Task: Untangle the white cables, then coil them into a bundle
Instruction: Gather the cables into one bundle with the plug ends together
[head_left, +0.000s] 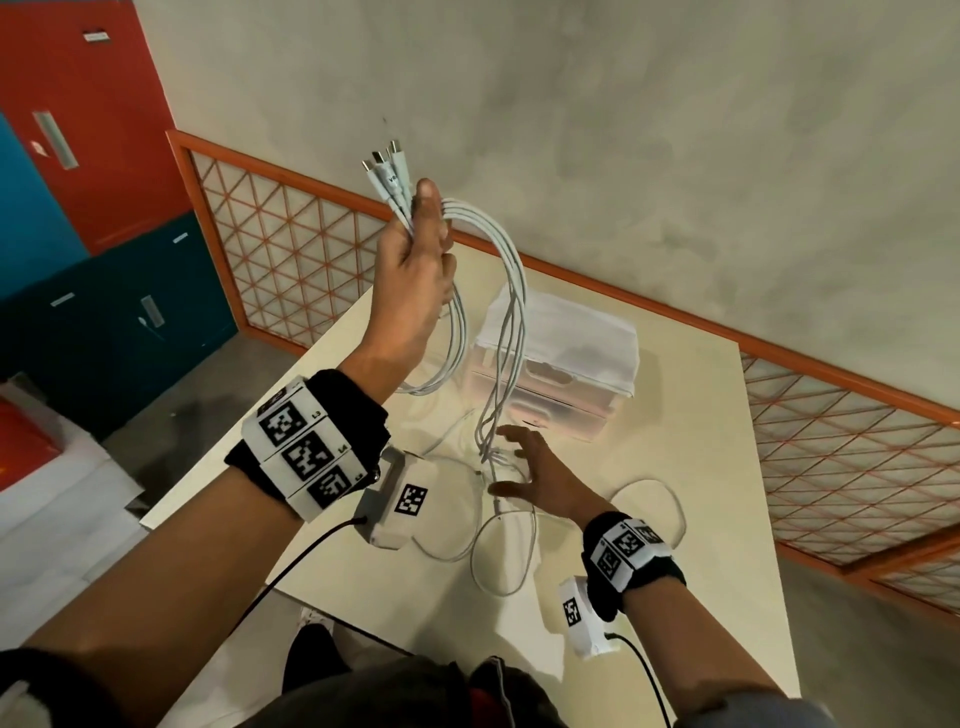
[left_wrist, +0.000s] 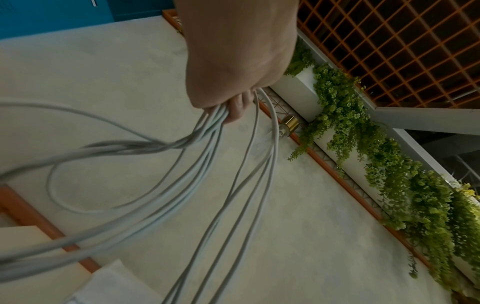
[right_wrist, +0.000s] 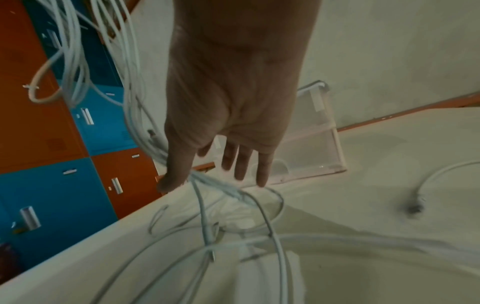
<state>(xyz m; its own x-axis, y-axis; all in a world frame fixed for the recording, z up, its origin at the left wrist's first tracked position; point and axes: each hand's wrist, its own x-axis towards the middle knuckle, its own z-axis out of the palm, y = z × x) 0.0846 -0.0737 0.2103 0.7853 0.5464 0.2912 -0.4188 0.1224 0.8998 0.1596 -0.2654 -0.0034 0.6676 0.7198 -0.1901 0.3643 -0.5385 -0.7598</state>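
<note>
Cables: several thin white rubbery charging cables (head_left: 511, 291) hang in long loops from a raised fist, their plug ends bunched above it; the lower ends trail onto the pale cream surface (head_left: 691, 447), where more loose loops lie near the middle.
Handling: they look light, limp and fairly smooth, likely to slide and re-tangle when let go; the best hold is probably just below the plugs, or at the hanging strands where they gather.
Left hand (head_left: 415, 270): raised high on the left, arm bent upward, fingers (left_wrist: 237, 110) curled tight round the cable bunch.
Right hand (head_left: 540, 473): low, just above the surface, palm down, reaching toward the hanging strands; fingers (right_wrist: 240, 162) spread wide and straight, holding nothing, thumb touching or just beside one strand.
Box: a clear plastic lidded storage box (head_left: 566, 353) sits on the far side of the surface.
</note>
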